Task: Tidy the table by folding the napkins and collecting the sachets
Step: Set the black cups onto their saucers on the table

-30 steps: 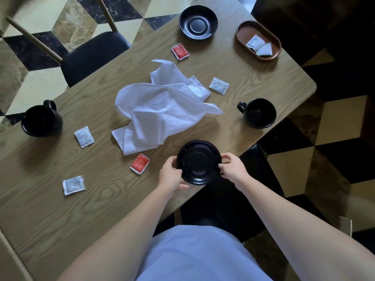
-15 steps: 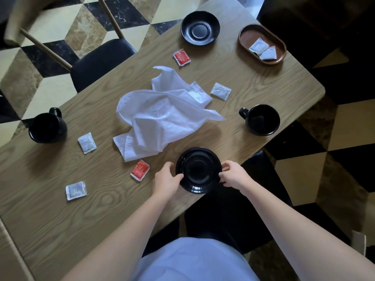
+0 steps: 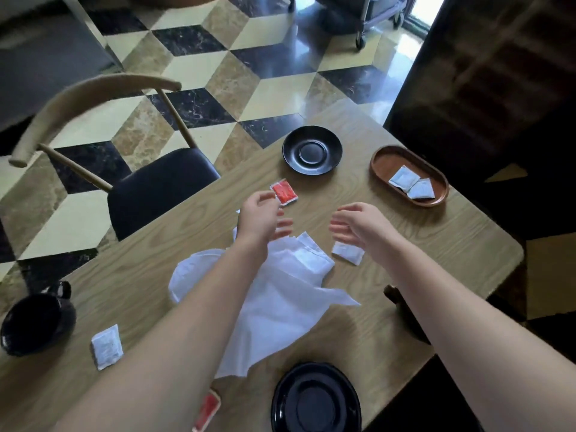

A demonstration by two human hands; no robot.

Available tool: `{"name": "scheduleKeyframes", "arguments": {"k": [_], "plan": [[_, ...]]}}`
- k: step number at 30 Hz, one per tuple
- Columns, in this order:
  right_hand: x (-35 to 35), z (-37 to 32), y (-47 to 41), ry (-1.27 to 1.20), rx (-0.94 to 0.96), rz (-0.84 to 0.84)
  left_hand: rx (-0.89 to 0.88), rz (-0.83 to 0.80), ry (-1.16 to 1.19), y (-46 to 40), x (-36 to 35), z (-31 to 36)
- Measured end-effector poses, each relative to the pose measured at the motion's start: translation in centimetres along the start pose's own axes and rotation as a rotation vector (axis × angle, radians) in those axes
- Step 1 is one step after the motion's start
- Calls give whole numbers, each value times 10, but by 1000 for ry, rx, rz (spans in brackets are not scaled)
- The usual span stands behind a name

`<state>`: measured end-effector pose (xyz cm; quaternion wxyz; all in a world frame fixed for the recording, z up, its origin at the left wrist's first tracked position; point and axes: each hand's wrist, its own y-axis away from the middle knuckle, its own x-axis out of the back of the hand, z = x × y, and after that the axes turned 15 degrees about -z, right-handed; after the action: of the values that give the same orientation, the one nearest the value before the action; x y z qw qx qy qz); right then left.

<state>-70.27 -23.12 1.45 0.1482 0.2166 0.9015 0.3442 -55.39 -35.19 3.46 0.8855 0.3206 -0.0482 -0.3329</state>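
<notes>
A crumpled white napkin (image 3: 280, 304) lies in the middle of the wooden table (image 3: 436, 244), partly under my left forearm. My left hand (image 3: 260, 218) hovers open above its far end, beside a red sachet (image 3: 284, 191). My right hand (image 3: 358, 226) is open too, just above a white sachet (image 3: 348, 252). Another white sachet (image 3: 106, 346) lies at the left, and a second red sachet (image 3: 207, 411) peeks out under my left arm. An oval brown tray (image 3: 383, 160) at the far right holds two white sachets (image 3: 411, 183).
A black saucer (image 3: 311, 150) sits at the far side and another black saucer (image 3: 316, 400) at the near edge. A black mug (image 3: 34, 322) stands at the left; a second dark mug (image 3: 405, 313) is mostly behind my right arm. A chair (image 3: 156, 188) stands beyond the table.
Both hands let go of the near saucer and moved forward over the far end of the napkin. The view tilted up and forward.
</notes>
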Motion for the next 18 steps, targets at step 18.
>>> {"name": "scheduleKeyframes", "arguments": {"k": [18], "plan": [[37, -78, -188, -103, 62, 340, 47, 28, -210, -242, -2, 49]]}}
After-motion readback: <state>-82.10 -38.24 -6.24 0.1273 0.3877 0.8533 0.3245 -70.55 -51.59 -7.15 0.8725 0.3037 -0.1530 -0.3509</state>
